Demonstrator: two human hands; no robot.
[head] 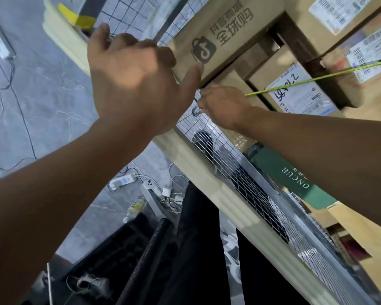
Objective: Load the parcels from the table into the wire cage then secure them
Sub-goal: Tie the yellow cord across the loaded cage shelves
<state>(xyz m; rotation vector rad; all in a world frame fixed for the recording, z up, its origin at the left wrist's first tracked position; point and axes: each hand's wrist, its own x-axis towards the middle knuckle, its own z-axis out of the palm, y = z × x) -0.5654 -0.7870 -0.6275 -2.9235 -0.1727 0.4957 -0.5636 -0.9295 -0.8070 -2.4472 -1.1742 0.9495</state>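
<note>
The thin yellow-green elastic cord (317, 78), stretchy and light, is being pinched by the right hand (224, 106) at 3 o'clock; the left hand (136, 84) is gripping the silver wire cage (246, 172) over brown cardboard parcels (207, 36).

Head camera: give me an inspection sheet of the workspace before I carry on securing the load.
Surface: grey floor; no table seen.
Job's things: cardboard parcels stacked inside the wire cage; green box lower down; yellow-green cord stretched taut across the parcels.
Clutter: plastic bottle, white controller, black crate on the floor.
Grippers: left hand gripping the cage's top wire; right hand at a metal hook on the mesh, cord end at it.
Cables: loose wires and a power strip on the floor.
Surroundings: nothing seen beyond floor.
</note>
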